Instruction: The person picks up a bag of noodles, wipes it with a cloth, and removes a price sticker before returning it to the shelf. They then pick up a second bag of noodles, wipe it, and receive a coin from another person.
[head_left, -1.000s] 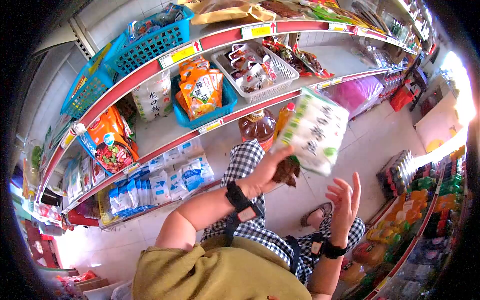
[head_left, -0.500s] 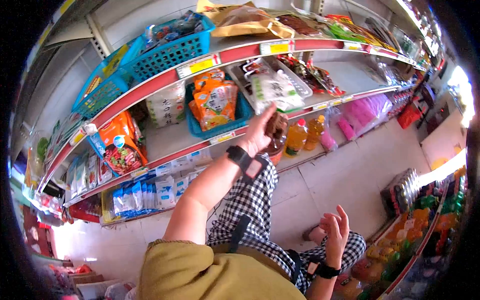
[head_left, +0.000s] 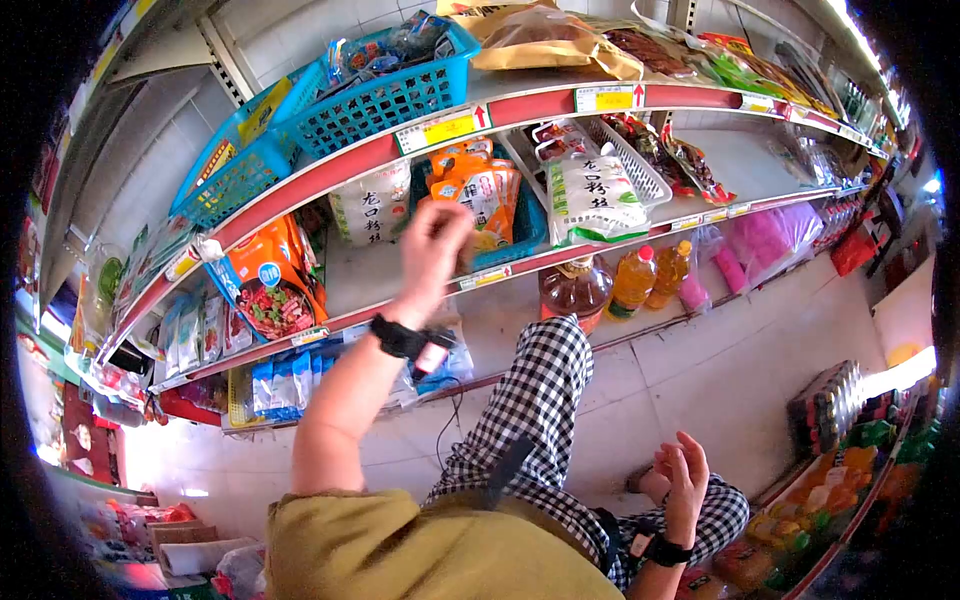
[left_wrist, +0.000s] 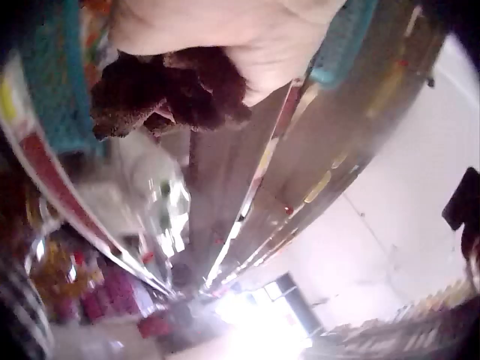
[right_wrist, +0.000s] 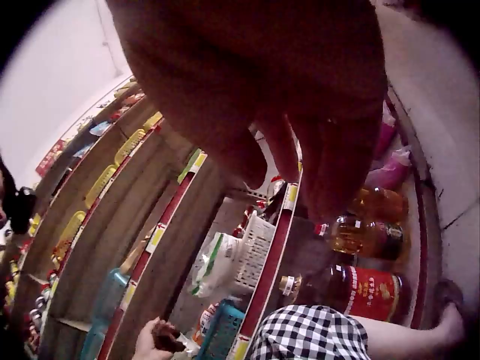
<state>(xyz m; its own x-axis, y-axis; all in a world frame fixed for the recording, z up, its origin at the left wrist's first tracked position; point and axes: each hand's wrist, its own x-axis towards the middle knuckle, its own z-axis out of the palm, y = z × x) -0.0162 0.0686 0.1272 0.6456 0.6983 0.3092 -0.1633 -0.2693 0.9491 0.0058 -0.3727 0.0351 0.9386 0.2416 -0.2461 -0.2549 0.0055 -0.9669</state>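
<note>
My left hand (head_left: pixel 437 255) grips a crumpled dark brown cloth (left_wrist: pixel 169 94), its fingers curled round it. In the head view this hand is in front of the blue basket (head_left: pixel 532 225) of orange pouches (head_left: pixel 478 195). A white noodle packet (head_left: pixel 595 197) with green edging and black lettering lies to its right, against the white basket (head_left: pixel 645 182) and near the shelf's front edge. A similar white packet (head_left: pixel 368 205) leans on the shelf to the left. Low over the checked trousers, my right hand (head_left: pixel 685 485) hangs loosely, fingers relaxed, holding nothing.
The upper shelf carries a blue basket (head_left: pixel 385 100) and brown paper packs (head_left: pixel 545 45). Below stand a large dark bottle (head_left: pixel 577 287) and yellow oil bottles (head_left: pixel 633 280). Orange meal packs (head_left: pixel 268 280) stand at left. Drinks (head_left: pixel 820 490) line the right side.
My left hand carried the white noodle packet from above the floor to the white basket, let it go there, then moved left with the cloth. The right hand lowered slightly and stays relaxed.
</note>
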